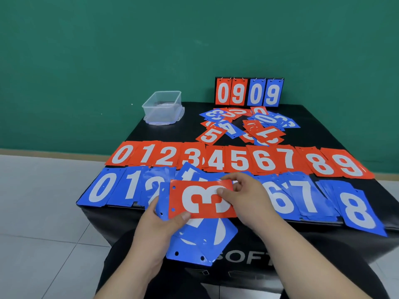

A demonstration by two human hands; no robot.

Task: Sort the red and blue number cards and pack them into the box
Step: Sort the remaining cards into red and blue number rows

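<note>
Right hand [248, 197]: pinches the right end of the red 3 card [194, 201], thumb on the face over the numeral, forefinger curled over the top edge.
Left hand [159, 225]: closed round a fan of blue cards [203, 238]; the thumb lies across the red card's lower left edge, pressing it onto the fan. The fingers underneath are hidden.
Red 3 card: held sideways above the table's near edge, on top of the fan, two punched holes at its left end.
Fan of blue cards: several overlapping cards hanging past the table edge. Exact number cannot be told, and the numerals are mostly covered.
Blue row [103, 188]: nearest row on the table. Piles 0, 1, 2, 6, 7 and 8 can be read; the middle piles sit behind the hands and cards and cannot be read.
Red row [237, 160]: ten piles just behind the blue row, reading 0 to 9 from left to right.
Loose heap [254, 128]: mixed red and blue cards behind the rows, overlapping, too jumbled to count.
Box [162, 104]: one clear plastic tub at the far left corner of the table, well apart from the cards.
Scoreboard [249, 92]: upright at the far edge, four cards reading 0 9 in red and 0 9 in blue.
Table [168, 132]: black and padded; the letters SOFT show on its front, partly cut off by the right arm.
</note>
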